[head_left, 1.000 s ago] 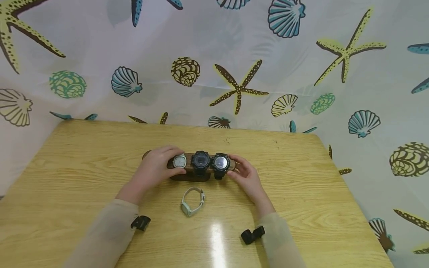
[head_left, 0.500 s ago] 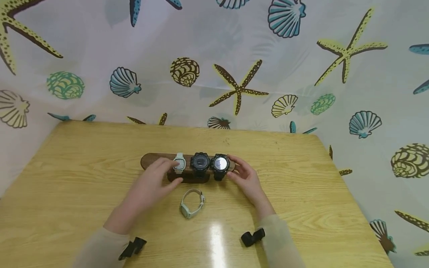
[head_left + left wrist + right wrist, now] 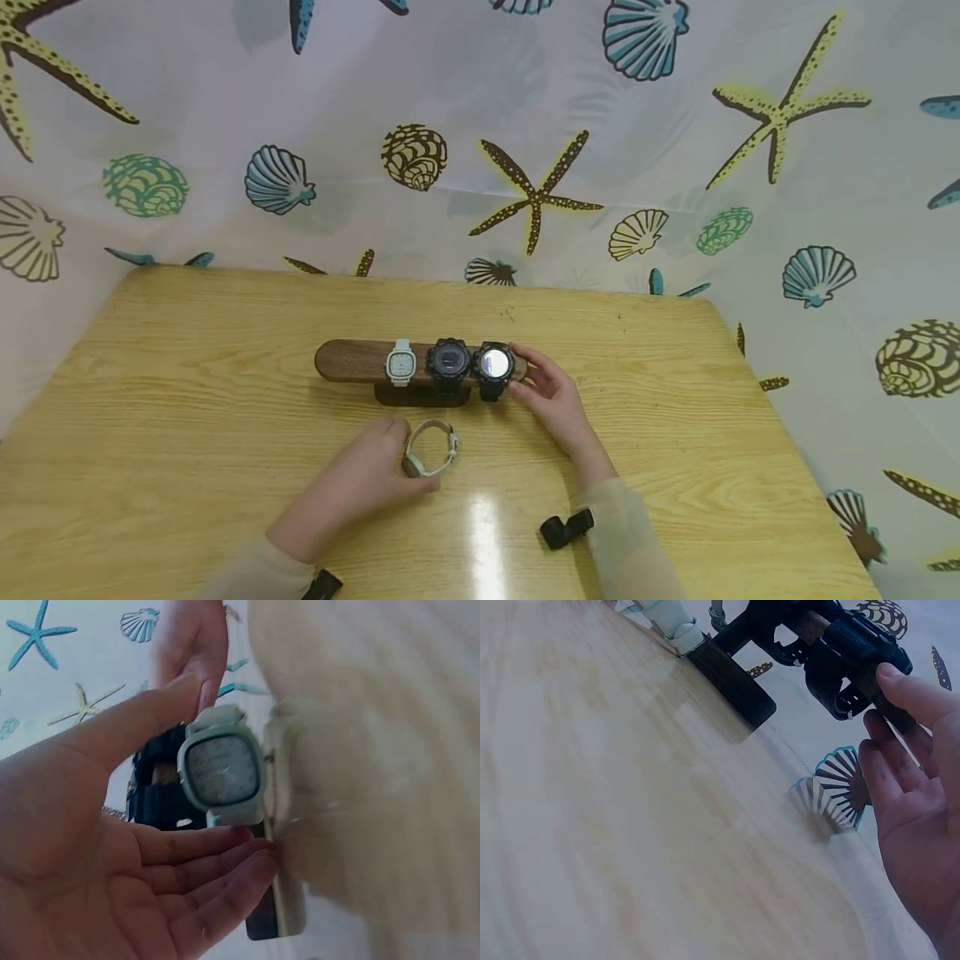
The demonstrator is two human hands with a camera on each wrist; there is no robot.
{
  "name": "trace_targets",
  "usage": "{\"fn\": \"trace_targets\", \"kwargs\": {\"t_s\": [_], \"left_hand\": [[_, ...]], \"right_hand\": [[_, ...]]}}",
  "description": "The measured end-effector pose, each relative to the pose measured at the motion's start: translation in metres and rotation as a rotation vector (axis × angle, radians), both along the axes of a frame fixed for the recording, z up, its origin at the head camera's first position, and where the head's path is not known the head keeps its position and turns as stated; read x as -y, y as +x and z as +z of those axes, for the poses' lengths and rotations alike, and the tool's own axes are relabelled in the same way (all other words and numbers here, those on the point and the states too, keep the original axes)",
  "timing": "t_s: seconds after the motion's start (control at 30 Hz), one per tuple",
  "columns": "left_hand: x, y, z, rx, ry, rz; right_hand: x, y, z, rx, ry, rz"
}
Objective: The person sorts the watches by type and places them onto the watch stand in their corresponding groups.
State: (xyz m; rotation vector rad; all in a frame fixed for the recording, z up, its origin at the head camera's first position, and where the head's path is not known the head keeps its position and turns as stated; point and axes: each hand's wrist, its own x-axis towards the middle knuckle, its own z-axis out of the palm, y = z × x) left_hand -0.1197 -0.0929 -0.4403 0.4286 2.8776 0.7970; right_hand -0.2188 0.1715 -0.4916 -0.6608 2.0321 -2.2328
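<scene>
A pale mint watch (image 3: 222,769) with a squarish face stands on its side on the table, its strap buckled into a loop. My left hand (image 3: 360,479) is around its left side, thumb and fingers spread apart on either side of it; a firm hold does not show. Behind it is a dark wooden watch stand (image 3: 348,361), bearing a white watch (image 3: 401,364) and two black watches, the middle one (image 3: 450,360) and the right one (image 3: 494,364). My right hand (image 3: 553,404) grips the bar's right end between thumb and fingers.
The stand's dark base (image 3: 422,397) rests on the light wooden table (image 3: 645,433). A white cloth (image 3: 337,100) printed with shells and starfish hangs behind the table. Black camera mounts (image 3: 566,528) sit at the wrists.
My left hand has let go of the white watch on the stand and moved down toward me to the loose mint watch. My right hand has stayed at the bar's end.
</scene>
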Motion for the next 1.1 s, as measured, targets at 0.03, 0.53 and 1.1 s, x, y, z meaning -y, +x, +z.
{"fn": "trace_targets", "kwargs": {"t_s": [0.03,0.53,1.1], "left_hand": [[-0.001,0.001,-0.001,-0.013,-0.001,-0.004],[0.003,-0.002,-0.004,-0.027,0.105,0.006],[0.032,-0.008,0.009,-0.003,0.376,-0.077]], "right_hand": [[0.000,0.000,0.000,0.002,0.003,-0.001],[0.000,0.000,0.000,-0.006,-0.001,0.014],[-0.001,-0.001,-0.001,-0.006,0.001,0.016]]}}
